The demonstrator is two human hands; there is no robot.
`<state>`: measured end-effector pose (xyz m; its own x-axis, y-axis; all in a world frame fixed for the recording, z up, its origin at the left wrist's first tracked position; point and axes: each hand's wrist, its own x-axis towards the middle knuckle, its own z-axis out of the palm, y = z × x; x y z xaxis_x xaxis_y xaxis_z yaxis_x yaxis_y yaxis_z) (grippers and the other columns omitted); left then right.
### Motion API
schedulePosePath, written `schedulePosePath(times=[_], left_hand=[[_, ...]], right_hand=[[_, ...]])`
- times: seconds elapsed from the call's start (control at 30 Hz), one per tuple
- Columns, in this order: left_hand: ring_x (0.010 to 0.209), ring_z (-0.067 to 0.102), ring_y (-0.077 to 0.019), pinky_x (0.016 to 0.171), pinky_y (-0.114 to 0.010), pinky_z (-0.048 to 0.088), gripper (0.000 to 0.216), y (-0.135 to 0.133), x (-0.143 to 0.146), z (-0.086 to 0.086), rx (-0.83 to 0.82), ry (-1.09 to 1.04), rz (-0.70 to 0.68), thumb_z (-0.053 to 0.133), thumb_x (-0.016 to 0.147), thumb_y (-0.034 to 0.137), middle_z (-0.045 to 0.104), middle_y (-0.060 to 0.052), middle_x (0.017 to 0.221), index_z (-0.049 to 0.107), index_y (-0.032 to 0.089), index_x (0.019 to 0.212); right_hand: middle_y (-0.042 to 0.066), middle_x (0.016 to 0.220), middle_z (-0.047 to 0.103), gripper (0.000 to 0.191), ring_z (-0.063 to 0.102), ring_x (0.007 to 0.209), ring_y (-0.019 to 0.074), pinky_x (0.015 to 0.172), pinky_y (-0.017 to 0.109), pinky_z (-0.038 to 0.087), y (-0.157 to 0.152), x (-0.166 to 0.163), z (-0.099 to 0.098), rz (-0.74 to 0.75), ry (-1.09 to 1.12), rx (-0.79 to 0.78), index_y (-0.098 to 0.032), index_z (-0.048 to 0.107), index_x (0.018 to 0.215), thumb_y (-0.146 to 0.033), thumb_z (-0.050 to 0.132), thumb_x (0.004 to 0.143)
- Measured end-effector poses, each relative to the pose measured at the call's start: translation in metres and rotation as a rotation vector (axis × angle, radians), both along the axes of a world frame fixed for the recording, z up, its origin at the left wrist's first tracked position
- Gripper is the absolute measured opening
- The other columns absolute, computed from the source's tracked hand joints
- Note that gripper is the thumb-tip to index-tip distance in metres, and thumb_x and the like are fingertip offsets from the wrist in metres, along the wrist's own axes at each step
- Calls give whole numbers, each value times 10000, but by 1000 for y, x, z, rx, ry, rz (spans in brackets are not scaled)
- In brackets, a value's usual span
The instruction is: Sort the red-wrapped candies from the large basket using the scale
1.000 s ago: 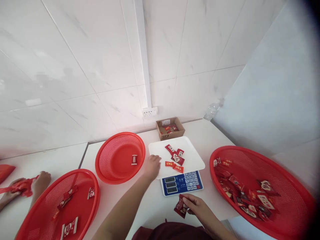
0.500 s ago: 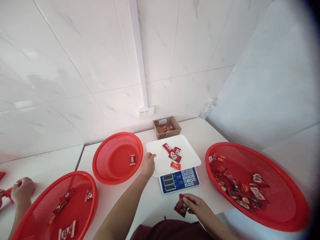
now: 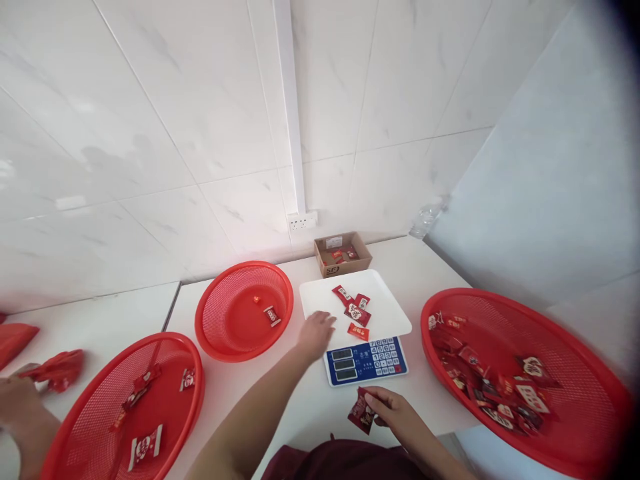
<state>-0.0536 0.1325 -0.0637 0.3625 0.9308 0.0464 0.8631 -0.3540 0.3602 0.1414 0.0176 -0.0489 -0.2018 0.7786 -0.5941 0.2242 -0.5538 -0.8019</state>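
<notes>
My right hand (image 3: 387, 408) pinches a dark red snack packet (image 3: 361, 411) by its edge, low in front of the scale's keypad. Over the left edge of the white weighing tray (image 3: 385, 293), my left hand (image 3: 317, 332) reaches with its fingers stretched out and nothing visible in them. Several small red packets (image 3: 358, 314) lie together on that tray, with an orange-red packet (image 3: 358, 331) near its front. Below the tray shows the scale's blue panel (image 3: 367, 361) with keys and displays.
Red mesh baskets stand around: one with many packets (image 3: 575, 427) at right, one holding a few (image 3: 197, 393) at left, and a middle one (image 3: 205, 333). A cardboard box (image 3: 343, 267) sits behind the tray. A co-worker's hand (image 3: 23, 403) holds a red bag (image 3: 63, 370).
A small orange piece now lies in the middle basket. My left hand has moved right over the tray's edge. The co-worker's hand has shifted, and the view has turned slightly.
</notes>
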Motion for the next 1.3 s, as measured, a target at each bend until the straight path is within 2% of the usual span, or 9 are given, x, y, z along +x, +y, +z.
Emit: schedulePosePath(times=[0.17, 0.37, 0.57, 0.7, 0.8, 0.97, 1.1, 1.17, 1.3], left_hand=[[1141, 428, -219, 986, -353, 350, 415, 4, 58, -3, -99, 90, -238, 501, 763, 118, 532, -91, 1216, 503, 174, 1174], [1053, 489, -226, 890, -340, 403, 306, 13, 63, 1, -160, 115, -132, 494, 769, 110, 572, -115, 1098, 521, 158, 1070], [814, 574, -174, 659, -259, 427, 193, 8, 1, 10, -164, 107, 230, 408, 832, 117, 607, -72, 917, 505, 194, 979], [889, 564, -202, 692, -294, 429, 227, 2, -63, 22, -99, 101, 462, 371, 853, 140, 596, -96, 977, 483, 182, 1046], [1058, 497, -234, 825, -356, 414, 297, 0, -81, 27, -35, 89, 506, 379, 851, 158, 535, -123, 1163, 464, 177, 1135], [1175, 424, -173, 1002, -315, 325, 336, 8, -25, 16, -16, 40, 238, 415, 853, 204, 517, -25, 1267, 492, 246, 1178], [1275, 318, -215, 1033, -381, 290, 501, 20, 41, 0, -21, 85, -184, 395, 837, 174, 352, -38, 1424, 341, 240, 1331], [1305, 263, -223, 1058, -396, 241, 526, 27, 61, -4, -35, 123, -313, 395, 823, 155, 350, -61, 1423, 322, 205, 1342], [1229, 359, -220, 1053, -383, 236, 447, 35, 72, -2, -114, 80, -260, 398, 813, 127, 497, -100, 1265, 430, 181, 1255]], right_hand=[[43, 754, 663, 468, 551, 675, 175, 615, 284, 427, -3, 7, -1, -24, -17, 21, -193, 699, 834, -581, 565, 610], [46, 759, 670, 467, 561, 691, 183, 621, 285, 433, -5, 13, -1, -34, -35, 12, -202, 705, 835, -581, 570, 597], [53, 766, 677, 455, 563, 703, 190, 629, 296, 441, 1, 8, -5, 1, -23, 25, -197, 711, 846, -558, 575, 605], [57, 803, 681, 483, 569, 743, 198, 660, 303, 453, 7, 3, -4, 24, -15, 2, -201, 707, 882, -566, 576, 593], [58, 786, 679, 482, 568, 742, 200, 658, 304, 457, 10, 0, -5, 42, -12, -1, -198, 710, 857, -570, 585, 577], [52, 756, 679, 466, 570, 705, 188, 624, 294, 457, 12, -1, -12, 19, -7, 27, -193, 715, 840, -560, 595, 579], [52, 741, 683, 478, 578, 687, 188, 609, 293, 469, 13, 7, -15, -53, -2, 25, -185, 718, 842, -556, 629, 555], [54, 770, 692, 480, 592, 710, 195, 637, 303, 485, 13, 14, -15, -121, 32, 9, -182, 716, 855, -547, 649, 551], [59, 832, 698, 498, 616, 733, 200, 681, 320, 509, 12, 28, -17, -297, 97, -29, -175, 703, 913, -527, 676, 561]])
